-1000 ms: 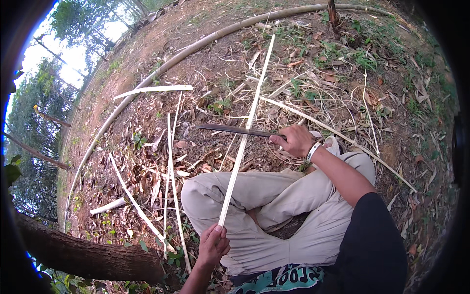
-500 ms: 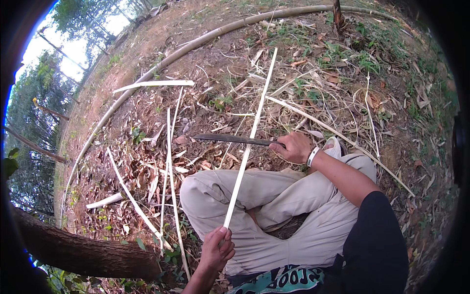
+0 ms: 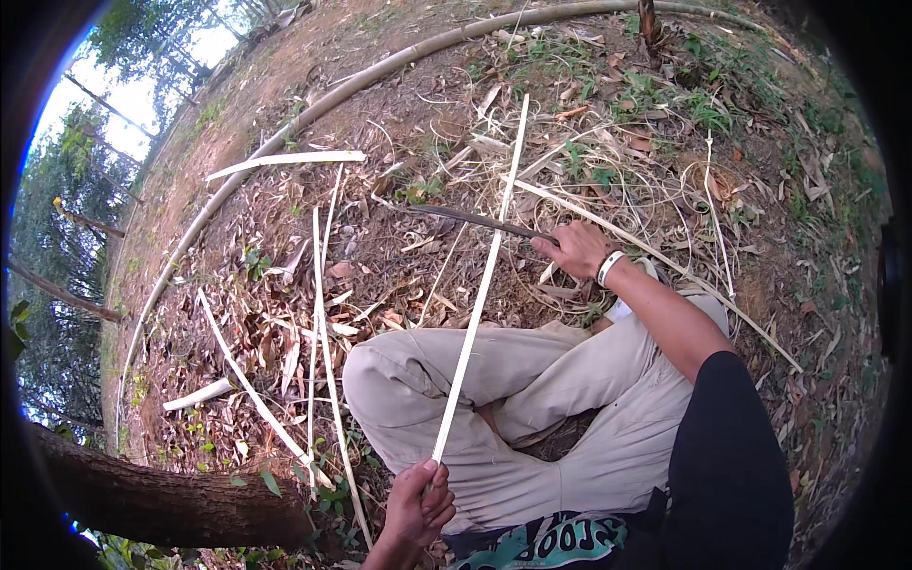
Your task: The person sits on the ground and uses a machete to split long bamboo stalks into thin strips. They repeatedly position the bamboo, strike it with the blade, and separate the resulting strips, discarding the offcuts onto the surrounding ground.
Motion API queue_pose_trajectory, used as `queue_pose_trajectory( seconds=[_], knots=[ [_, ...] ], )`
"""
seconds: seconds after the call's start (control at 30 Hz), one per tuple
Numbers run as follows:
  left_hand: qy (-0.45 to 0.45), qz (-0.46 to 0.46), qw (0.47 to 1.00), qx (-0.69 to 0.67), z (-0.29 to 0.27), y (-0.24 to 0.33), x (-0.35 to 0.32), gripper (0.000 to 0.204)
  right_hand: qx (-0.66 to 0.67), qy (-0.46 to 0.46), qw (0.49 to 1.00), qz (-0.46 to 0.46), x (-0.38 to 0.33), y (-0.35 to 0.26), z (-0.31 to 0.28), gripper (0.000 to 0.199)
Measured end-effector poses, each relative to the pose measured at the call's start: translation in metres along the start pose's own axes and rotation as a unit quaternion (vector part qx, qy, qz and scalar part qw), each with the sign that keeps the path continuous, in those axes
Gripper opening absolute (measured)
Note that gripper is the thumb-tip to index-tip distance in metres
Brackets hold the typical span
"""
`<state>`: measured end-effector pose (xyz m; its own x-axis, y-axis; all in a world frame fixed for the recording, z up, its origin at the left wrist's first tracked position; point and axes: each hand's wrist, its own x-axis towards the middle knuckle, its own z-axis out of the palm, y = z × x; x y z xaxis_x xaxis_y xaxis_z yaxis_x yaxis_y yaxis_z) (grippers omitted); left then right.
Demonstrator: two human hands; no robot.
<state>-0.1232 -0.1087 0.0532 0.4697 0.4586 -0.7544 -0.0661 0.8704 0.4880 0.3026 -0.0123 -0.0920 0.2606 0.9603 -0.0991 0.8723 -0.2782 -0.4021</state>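
My left hand (image 3: 421, 501) is closed round the near end of a long pale split-wood strip, likely bamboo (image 3: 467, 353). The strip slants up and away across my knee to the ground ahead. In my right hand (image 3: 577, 251) is the handle of a long dark-bladed knife (image 3: 472, 218), its blade pointing left. The blade crosses the strip at its upper half; whether it touches or only overlaps it, I cannot tell. The handle is mostly hidden by my fingers.
Several pale strips (image 3: 326, 351) lie on the leaf litter at left, and another strip (image 3: 665, 269) at right. Thin curled shavings (image 3: 608, 171) are scattered ahead. A long pole (image 3: 313, 112) curves across the back. A thick trunk (image 3: 171, 489) lies at lower left.
My right hand has moved away from me with the knife, so the blade crosses the strip farther up. My left hand keeps its grip, slightly lower in the picture.
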Motion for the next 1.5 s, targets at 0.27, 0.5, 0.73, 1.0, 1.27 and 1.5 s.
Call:
queue_pose_trajectory(
  seconds=[0.27, 0.5, 0.73, 1.0, 1.27, 1.5],
  knots=[
    [-0.008, -0.021, 1.0, -0.015, -0.01, -0.003, -0.013, 0.03, -0.011, 0.025, 0.998, 0.051, 0.005, 0.014, -0.012, 0.078],
    [0.057, 0.012, 0.995, 0.086, -0.022, -0.012, -0.029, 0.03, 0.007, 0.086, 0.984, 0.154, 0.02, 0.061, -0.005, 0.077],
    [0.032, 0.155, 0.98, 0.123, 0.001, -0.003, -0.013, 0.032, 0.173, 0.161, 0.961, 0.141, 0.018, 0.013, 0.004, 0.078],
    [-0.083, 0.359, 0.928, 0.053, 0.072, 0.02, 0.128, 0.033, 0.492, 0.204, 0.831, 0.161, -0.001, 0.008, -0.029, 0.048],
    [-0.167, 0.474, 0.863, -0.058, 0.139, 0.047, 0.191, 0.035, 0.588, 0.104, 0.8, 0.054, -0.028, -0.039, -0.054, 0.022],
    [-0.149, 0.529, 0.835, 0.043, 0.152, 0.06, 0.216, 0.024, 0.566, 0.028, 0.823, -0.042, -0.059, -0.076, -0.062, 0.024]
  ],
)
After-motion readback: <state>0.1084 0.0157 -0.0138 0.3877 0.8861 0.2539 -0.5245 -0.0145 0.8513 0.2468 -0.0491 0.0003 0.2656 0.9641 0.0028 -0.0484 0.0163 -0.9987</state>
